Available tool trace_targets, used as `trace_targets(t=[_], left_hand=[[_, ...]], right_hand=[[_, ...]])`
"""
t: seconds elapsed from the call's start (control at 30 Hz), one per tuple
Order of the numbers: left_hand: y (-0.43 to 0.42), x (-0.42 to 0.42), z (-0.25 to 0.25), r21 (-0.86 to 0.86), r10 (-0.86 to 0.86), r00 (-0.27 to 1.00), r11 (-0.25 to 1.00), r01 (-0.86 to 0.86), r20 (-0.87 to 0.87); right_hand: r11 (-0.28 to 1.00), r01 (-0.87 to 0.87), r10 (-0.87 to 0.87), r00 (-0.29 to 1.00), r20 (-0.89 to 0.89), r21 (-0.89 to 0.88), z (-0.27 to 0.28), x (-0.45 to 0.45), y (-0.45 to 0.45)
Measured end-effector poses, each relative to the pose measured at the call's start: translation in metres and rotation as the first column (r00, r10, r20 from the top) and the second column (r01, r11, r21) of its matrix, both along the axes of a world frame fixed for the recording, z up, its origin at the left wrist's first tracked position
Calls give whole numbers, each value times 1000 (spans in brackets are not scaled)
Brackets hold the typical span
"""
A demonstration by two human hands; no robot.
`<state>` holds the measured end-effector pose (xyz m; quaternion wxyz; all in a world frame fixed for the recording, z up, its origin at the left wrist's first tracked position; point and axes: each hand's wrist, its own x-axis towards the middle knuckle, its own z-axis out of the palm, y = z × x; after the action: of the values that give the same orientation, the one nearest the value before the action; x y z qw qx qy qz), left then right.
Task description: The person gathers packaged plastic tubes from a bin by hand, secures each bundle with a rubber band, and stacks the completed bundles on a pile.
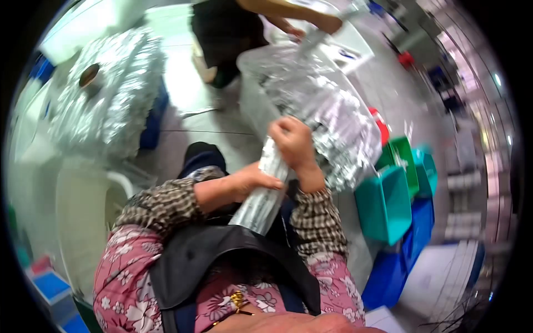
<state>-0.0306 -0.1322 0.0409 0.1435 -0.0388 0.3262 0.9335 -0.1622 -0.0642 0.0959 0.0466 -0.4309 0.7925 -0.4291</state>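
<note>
A long silvery, plastic-like bundle point(260, 206) slants up from my lap between my hands. Around its middle, my left hand point(252, 182) is wrapped, thumb lying across the front. At the bundle's upper end my right hand point(291, 141) is closed with its fingers curled over. Just beyond my right hand, a large translucent bin point(252, 105) holds a heap of shiny silvery packages point(338, 125). What the bundle contains cannot be made out.
Another silvery pile point(119, 105) with a brown cardboard tube point(89, 75) stands at the left. Teal point(383, 205), green point(401, 161) and blue point(416, 233) bins line the right. A co-worker's arm point(288, 10) reaches over the far end. A pale tub point(83, 211) is beside my left arm.
</note>
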Motion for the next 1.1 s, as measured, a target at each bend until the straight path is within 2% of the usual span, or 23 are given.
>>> trace_targets(t=[0.07, 0.13, 0.17, 0.2, 0.23, 0.27, 0.3, 0.33, 0.37, 0.4, 0.47, 0.6, 0.67, 0.73, 0.8, 0.83, 0.93, 0.97, 1.0, 1.03, 1.07, 1.1], left_hand=[[9, 11, 3, 31, 56, 997, 998, -57, 44], [6, 12, -3, 29, 35, 998, 999, -37, 55], [4, 14, -4, 18, 55, 997, 998, -56, 54], [2, 16, -6, 5, 78, 996, 997, -79, 50], [-3, 17, -11, 36, 66, 998, 997, -67, 12], [-2, 18, -20, 34, 123, 992, 992, -123, 2], [-11, 21, -24, 31, 159, 987, 987, -159, 15], [-20, 23, -29, 28, 198, 980, 980, -198, 26], [-25, 21, -28, 25, 242, 970, 970, -242, 7], [-29, 19, -29, 12, 288, 957, 957, -288, -14], [-31, 12, -28, 143, 341, 939, 928, -343, 43], [-33, 6, -38, 266, 343, 938, 900, -346, 60], [-34, 8, -43, 272, 321, 945, 906, -325, 61], [-37, 9, -47, 277, 309, 949, 908, -315, 68], [-36, 9, -53, 304, 319, 946, 896, -323, 65], [-34, 10, -52, 297, 312, 948, 901, -315, 58], [-35, 6, -46, 275, 286, 958, 920, -280, 16], [-36, 4, -52, 289, 254, 967, 927, -240, -10], [-36, 2, -54, 301, 222, 974, 932, -202, -33], [-35, 1, -53, 303, 238, 970, 928, -217, -36], [-32, 0, -51, 304, 254, 967, 924, -231, -38], [-31, -2, -53, 336, 242, 969, 918, -213, -47]], right_hand=[[997, 7, -1, 998, -66, 83, 0, 9, 0], [998, -30, 30, 1000, 0, -48, 1, 10, 0], [988, -59, 76, 990, 123, -140, -9, 2, 3], [973, -10, 94, 930, 356, -231, -15, -10, 9], [962, 75, -6, 967, 254, -263, -35, -41, 20], [942, 318, -296, 939, 177, -111, -31, -60, 40], [875, 484, -483, 864, 139, 29, -38, -84, 60], [699, 689, -689, 720, -75, 193, -59, -117, 78], [592, 747, -715, 660, -231, 302, -69, -137, 97], [549, 727, -701, 669, -247, 412, -65, -145, 110], [415, 629, -640, 715, -281, 657, -65, -156, 123], [371, 618, -606, 727, -323, 693, -88, -173, 129], [349, 564, -610, 743, -275, 749, -89, -184, 133], [419, 532, -698, 707, -114, 736, -86, -192, 145], [395, 599, -647, 720, -252, 697, -82, -187, 159], [434, 588, -614, 747, -253, 682, -87, -190, 172], [651, 615, -675, 737, -32, 444, -140, -231, 227], [689, 602, -702, 693, 163, 404, -123, -218, 227], [747, 623, -656, 634, 409, 233, -112, -203, 228], [753, 656, -537, 564, 627, 54, -103, -187, 227], [704, 701, -357, 487, 797, -113, -93, -170, 226], [635, 753, -249, 411, 877, -173, -76, -149, 217]])
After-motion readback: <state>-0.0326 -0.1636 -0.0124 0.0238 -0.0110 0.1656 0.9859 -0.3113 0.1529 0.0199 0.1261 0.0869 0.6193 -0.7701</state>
